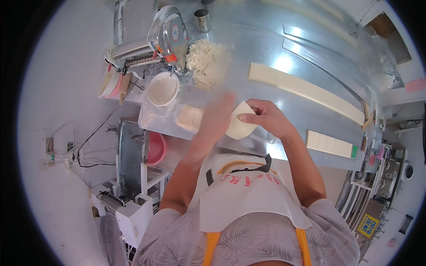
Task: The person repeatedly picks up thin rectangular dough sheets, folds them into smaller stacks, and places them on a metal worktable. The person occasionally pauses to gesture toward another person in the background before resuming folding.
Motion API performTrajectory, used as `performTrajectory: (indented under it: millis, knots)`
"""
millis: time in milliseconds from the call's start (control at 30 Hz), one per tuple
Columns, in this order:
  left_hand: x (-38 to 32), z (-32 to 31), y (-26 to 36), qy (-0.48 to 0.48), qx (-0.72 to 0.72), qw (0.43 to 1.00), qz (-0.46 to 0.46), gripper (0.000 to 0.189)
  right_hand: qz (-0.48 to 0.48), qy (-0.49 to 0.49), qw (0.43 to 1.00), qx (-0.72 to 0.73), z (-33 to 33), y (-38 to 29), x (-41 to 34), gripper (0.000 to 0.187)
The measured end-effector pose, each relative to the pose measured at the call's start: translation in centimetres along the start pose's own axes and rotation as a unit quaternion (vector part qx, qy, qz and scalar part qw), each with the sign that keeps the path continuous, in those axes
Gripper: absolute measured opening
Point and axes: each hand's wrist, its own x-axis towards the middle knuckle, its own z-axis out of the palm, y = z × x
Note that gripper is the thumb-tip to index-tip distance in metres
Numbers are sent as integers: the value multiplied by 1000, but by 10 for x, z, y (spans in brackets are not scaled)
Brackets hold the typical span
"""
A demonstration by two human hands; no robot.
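Observation:
Pale square dough sheets [242,124] hang tilted in front of me, with my right hand [266,116] pinching their right edge between thumb and fingers. My left hand [216,114] is blurred by motion at their left side. Whether its fingers are apart or closed is unclear. Just left of that hand, partly hidden by it, lie more pale dough pieces [188,117] by the table's front edge.
A steel table [246,43] carries a dough-rolling machine [169,36], a steel cup [202,20], a tangle of dough strips [201,55] and a white bowl of flour [163,88]. A long dough row [306,91] and a shorter row of squares [327,143] lie right.

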Motion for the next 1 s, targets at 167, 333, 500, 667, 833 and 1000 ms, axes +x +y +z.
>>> performTrajectory:
  millis: [167,333,500,667,833,1000]
  knots:
    - [-23,9,-65,-48,-396,847,-351,62,-45,121,972,-198,-34,5,20,28]
    - [-44,64,-86,-197,-482,765,-380,67,-22,242,859,-450,-19,-29,36,25]
    - [-34,109,-78,-239,-723,543,-355,71,14,198,897,-395,13,-58,30,28]
    - [-9,67,-16,-172,-925,318,-120,78,20,182,970,-157,19,-47,12,32]
    - [-36,48,-6,-131,-866,410,-254,74,64,191,944,-260,12,-27,-4,34]
    - [-43,43,3,-136,-762,591,-225,65,45,180,950,-252,27,-48,-30,41]
